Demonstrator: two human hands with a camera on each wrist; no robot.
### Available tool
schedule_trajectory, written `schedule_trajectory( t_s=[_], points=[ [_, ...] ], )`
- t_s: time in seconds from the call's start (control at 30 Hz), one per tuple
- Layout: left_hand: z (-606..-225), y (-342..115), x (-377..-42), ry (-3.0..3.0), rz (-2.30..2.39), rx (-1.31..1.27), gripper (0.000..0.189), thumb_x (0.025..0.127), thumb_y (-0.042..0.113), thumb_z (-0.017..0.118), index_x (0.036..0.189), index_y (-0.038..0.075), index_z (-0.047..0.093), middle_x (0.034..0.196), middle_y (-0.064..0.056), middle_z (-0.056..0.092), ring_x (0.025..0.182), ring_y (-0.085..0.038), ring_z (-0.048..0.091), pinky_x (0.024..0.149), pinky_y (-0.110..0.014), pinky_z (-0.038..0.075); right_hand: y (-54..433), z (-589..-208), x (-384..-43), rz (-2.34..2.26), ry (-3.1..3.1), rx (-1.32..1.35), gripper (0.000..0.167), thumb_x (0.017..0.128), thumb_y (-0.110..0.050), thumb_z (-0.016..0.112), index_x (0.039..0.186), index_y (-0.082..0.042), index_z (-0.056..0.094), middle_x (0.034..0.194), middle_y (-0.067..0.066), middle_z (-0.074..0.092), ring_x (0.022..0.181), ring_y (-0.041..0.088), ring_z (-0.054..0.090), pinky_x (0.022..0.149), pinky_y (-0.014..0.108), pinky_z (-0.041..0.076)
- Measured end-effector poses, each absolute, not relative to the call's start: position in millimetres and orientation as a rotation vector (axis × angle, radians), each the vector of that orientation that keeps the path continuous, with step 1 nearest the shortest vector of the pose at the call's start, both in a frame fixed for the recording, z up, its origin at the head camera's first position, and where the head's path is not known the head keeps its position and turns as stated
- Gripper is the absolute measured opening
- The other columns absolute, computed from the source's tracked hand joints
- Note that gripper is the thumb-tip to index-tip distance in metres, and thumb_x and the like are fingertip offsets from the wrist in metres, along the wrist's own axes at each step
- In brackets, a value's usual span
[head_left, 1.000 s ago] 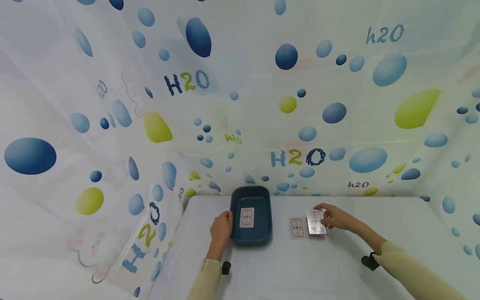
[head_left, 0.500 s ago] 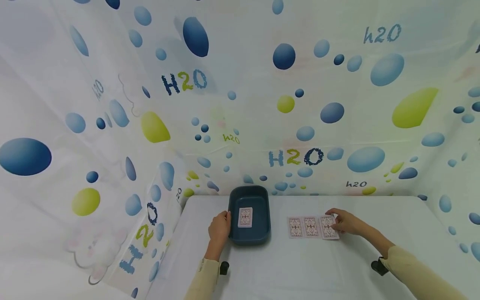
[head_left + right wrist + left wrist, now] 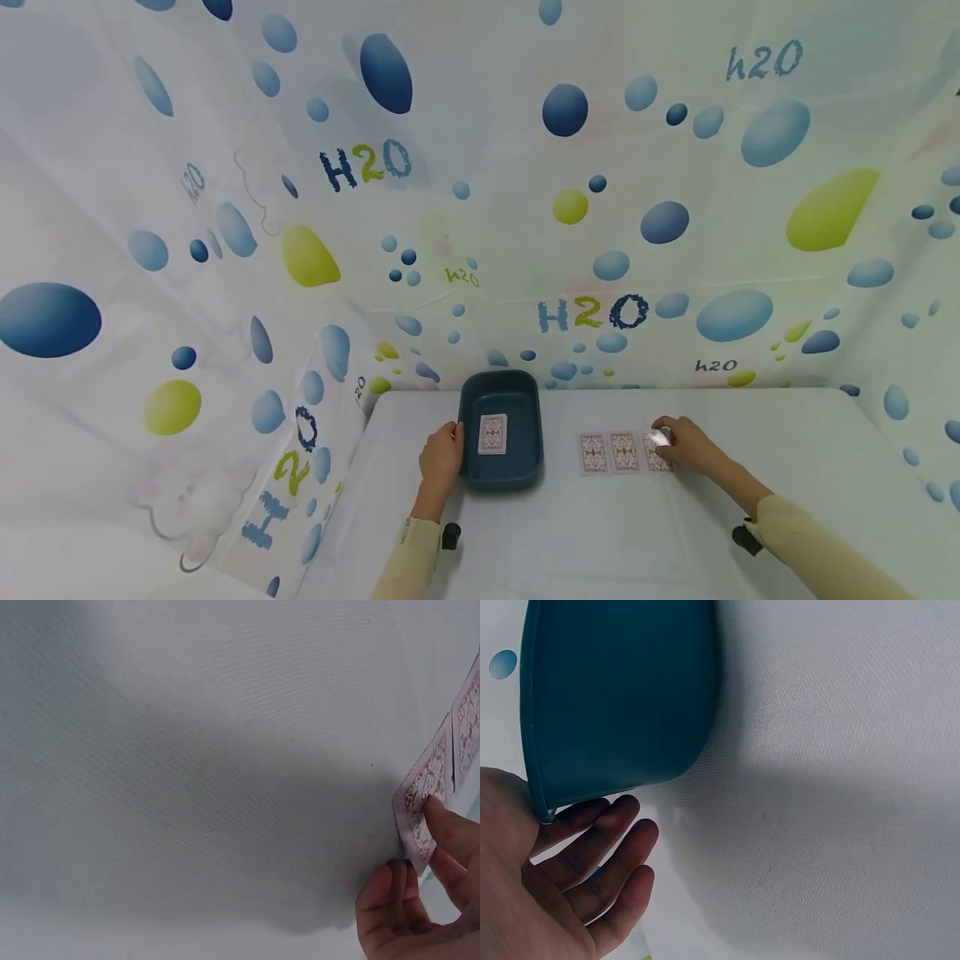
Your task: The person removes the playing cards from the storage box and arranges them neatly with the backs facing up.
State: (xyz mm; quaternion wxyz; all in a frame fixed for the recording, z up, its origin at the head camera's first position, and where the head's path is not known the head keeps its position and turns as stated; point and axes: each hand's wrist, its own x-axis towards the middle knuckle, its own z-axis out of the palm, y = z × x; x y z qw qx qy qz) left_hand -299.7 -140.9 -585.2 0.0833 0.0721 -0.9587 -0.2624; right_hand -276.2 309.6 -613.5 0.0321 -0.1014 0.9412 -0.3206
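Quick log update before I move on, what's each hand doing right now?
Left hand: closed, holding the tray at its edge.
Right hand: closed, pinching the rightmost card.

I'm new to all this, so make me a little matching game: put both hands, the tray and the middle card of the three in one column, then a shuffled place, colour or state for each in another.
Column one
1. Left hand
2. Tray
3. Right hand
4. Middle card

Column two
A. Lying untouched on the white cloth
B. Pinching the rightmost card
C. Dark teal in colour
D. At the rim, on the left side of the container

Right pairs
1-D, 2-C, 3-B, 4-A
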Motion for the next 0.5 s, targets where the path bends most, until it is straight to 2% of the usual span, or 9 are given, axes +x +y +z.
schedule_trajectory(
  t_s=[0.17,0.27,0.5],
  points=[
    [-586.3,-141.4,-300.4,-2.853,-0.767,0.208,0.031,0.104,0.029,0.053,0.084,0.008,0.065,0.073,-0.007,0.065,0.058,-0.020,0.053,0.053,-0.035,0.038,307.6,-614.6,-279.3,-0.865,2.954,-0.270,0.040,0.086,-0.011,0.076,0.120,0.002,0.062,0.098,0.018,0.055,0.085,0.024,0.053,0.073,0.040,0.048],
    [-585.5,-142.0,-300.9,-2.862,-0.759,0.208,0.032,0.104,0.029,0.053,0.081,0.009,0.063,0.071,-0.007,0.063,0.058,-0.020,0.052,0.053,-0.034,0.037,305.8,-612.0,-278.5,-0.847,2.968,-0.272,0.040,0.085,-0.011,0.076,0.121,0.001,0.063,0.102,0.021,0.056,0.088,0.026,0.056,0.077,0.045,0.050],
    [-583.1,-141.3,-300.1,-2.868,-0.765,0.196,0.034,0.105,0.029,0.053,0.077,0.010,0.058,0.070,-0.007,0.061,0.057,-0.020,0.051,0.052,-0.034,0.036,307.7,-607.3,-274.3,-0.881,2.940,-0.264,0.040,0.091,-0.013,0.071,0.125,0.003,0.060,0.103,0.022,0.056,0.089,0.027,0.057,0.078,0.047,0.050]
  ],
)
